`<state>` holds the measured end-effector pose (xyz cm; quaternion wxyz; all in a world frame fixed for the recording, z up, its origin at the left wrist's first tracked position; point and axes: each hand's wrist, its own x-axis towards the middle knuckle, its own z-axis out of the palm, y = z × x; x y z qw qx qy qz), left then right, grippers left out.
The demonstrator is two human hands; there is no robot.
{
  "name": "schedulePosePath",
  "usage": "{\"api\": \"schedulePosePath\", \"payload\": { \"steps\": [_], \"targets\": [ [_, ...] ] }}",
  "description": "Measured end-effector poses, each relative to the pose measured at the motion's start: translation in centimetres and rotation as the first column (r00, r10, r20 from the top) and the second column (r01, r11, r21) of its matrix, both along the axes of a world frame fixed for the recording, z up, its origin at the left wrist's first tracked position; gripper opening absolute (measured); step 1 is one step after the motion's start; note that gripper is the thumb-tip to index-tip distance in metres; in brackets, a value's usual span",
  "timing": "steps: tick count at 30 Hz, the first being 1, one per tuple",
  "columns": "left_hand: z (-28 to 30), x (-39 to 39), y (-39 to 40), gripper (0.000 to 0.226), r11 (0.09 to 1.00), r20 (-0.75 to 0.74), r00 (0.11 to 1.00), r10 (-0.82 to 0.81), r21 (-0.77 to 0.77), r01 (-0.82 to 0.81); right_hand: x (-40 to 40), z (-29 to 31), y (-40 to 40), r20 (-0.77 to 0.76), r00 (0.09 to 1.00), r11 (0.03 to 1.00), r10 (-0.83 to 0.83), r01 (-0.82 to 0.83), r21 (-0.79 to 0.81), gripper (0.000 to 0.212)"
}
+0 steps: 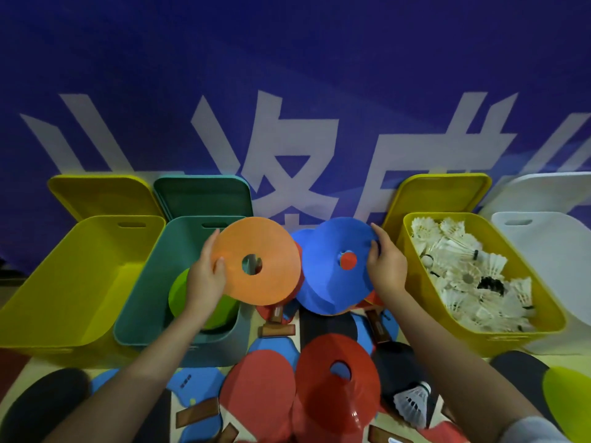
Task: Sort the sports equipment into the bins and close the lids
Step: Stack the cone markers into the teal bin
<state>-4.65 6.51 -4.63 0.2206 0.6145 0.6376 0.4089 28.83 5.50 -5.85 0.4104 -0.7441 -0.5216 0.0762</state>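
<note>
My left hand [204,276] grips the left rim of an orange disc cone [259,282], held up over the right edge of the teal bin [140,302]. A green disc cone [182,292] lies inside that bin. My right hand [385,266] grips the right rim of a blue disc cone [332,282], held above the pile between the bins. A red disc cone [339,391] sits on the pile near me, among red and blue table tennis paddles [259,388]. A loose shuttlecock [412,404] lies at the lower right.
An empty yellow bin [73,282] stands at the left. A yellow bin [415,276] full of shuttlecocks stands at the right, with a white bin [550,238] beyond it. All lids lean open against the blue wall banner. A green cone [569,398] shows at the right edge.
</note>
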Motion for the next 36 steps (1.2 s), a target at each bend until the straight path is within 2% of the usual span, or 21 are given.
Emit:
{"api": "schedulePosePath", "payload": {
  "steps": [4,7,13,18,22,28,31,36],
  "targets": [
    [0.1,-2.1,0.9,0.054,0.998,0.091,0.994,0.054,-0.021,-0.053,-1.3,0.7,-0.4,-0.168,0.985,0.997,0.024,-0.013,0.071,0.041],
    [0.1,-3.8,1.4,0.053,0.993,0.091,0.989,0.117,-0.044,-0.113,-3.1,0.7,-0.9,-0.29,0.956,0.996,0.056,-0.034,0.081,0.041],
    [-0.7,-8.5,1.3,0.054,0.995,-0.161,0.982,0.103,0.013,-0.102,-7.3,-1.9,-1.6,-0.449,0.893,0.999,0.019,-0.033,-0.024,0.04],
    [-1.2,-11.3,2.2,0.058,0.992,-0.215,0.969,0.12,0.052,-0.112,-10.0,-3.8,-2.1,-0.578,0.811,0.996,-0.088,0.051,-0.079,0.038],
    [-2.3,-12.7,3.5,0.057,0.999,-0.254,0.966,0.048,0.006,-0.048,-12.0,-4.5,-2.7,-0.599,0.792,0.992,-0.122,0.079,-0.098,0.039],
    [-5.7,-12.1,6.3,0.057,0.984,-0.328,0.94,-0.095,-0.177,0.037,-14.2,-5.0,-3.7,-0.618,0.76,0.98,-0.201,0.157,-0.125,0.042],
    [-7.6,-11.7,7.5,0.058,0.967,-0.333,0.937,-0.106,-0.252,0.02,-14.9,-4.9,-4.1,-0.61,0.757,0.972,-0.233,0.194,-0.131,0.043],
    [-10.5,-12.3,8.6,0.056,0.941,-0.428,0.899,-0.094,-0.333,-0.06,-15.8,-5.2,-4.7,-0.609,0.743,0.96,-0.277,0.246,-0.136,0.043]
  ]
}}
